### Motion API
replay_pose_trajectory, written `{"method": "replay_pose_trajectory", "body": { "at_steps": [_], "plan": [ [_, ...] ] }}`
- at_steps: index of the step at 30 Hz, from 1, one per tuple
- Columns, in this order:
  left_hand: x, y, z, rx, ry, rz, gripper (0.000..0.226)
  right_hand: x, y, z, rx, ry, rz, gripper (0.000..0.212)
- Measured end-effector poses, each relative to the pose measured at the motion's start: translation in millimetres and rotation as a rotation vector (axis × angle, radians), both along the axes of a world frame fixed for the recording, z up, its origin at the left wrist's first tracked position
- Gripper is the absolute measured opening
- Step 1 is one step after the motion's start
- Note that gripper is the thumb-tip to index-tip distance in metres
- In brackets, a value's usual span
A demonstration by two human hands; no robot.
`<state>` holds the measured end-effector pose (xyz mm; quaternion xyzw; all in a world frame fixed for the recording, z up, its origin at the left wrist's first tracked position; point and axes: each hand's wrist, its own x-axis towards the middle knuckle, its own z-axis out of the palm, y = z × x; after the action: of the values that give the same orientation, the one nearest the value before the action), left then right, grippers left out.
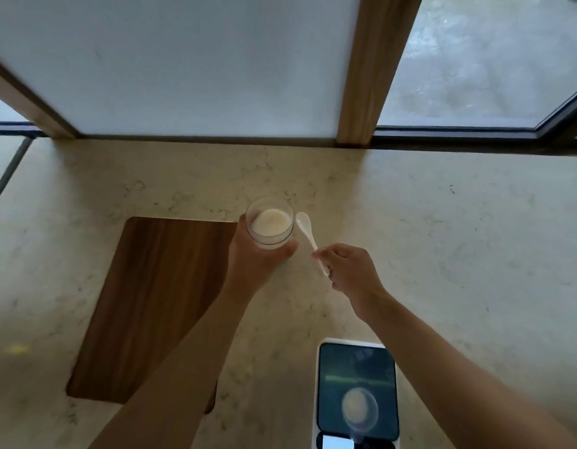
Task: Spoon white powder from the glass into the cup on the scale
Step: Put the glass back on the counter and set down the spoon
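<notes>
A clear glass (270, 222) holding white powder stands on the marble counter, gripped from the near side by my left hand (258, 260). My right hand (348, 270) pinches the handle of a white spoon (308, 233), whose bowl lies just right of the glass and looks empty. Near the bottom edge sits the scale (356, 393), white-rimmed with a dark glossy top. A small clear cup (359, 407) with pale contents stands on it, blurred.
A dark wooden board (144, 303) lies on the counter (458, 254) to the left, partly under my left forearm. Frosted window panes with wooden frames (368, 76) rise along the counter's far edge.
</notes>
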<state>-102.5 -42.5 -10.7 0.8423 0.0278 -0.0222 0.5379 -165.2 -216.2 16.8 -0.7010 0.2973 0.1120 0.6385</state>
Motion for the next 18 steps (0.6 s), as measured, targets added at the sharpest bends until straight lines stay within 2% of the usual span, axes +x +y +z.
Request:
{"method": "replay_pose_trajectory", "body": {
  "at_steps": [10,18],
  "plan": [
    [62,-6,-18,0.006,-0.098,0.078,0.08,50,-4,-23,0.044,0.017,-0.047,0.017],
    [83,-12,-32,0.003,-0.102,0.117,0.083,67,-6,-37,0.028,0.003,-0.047,0.016]
  ]
}}
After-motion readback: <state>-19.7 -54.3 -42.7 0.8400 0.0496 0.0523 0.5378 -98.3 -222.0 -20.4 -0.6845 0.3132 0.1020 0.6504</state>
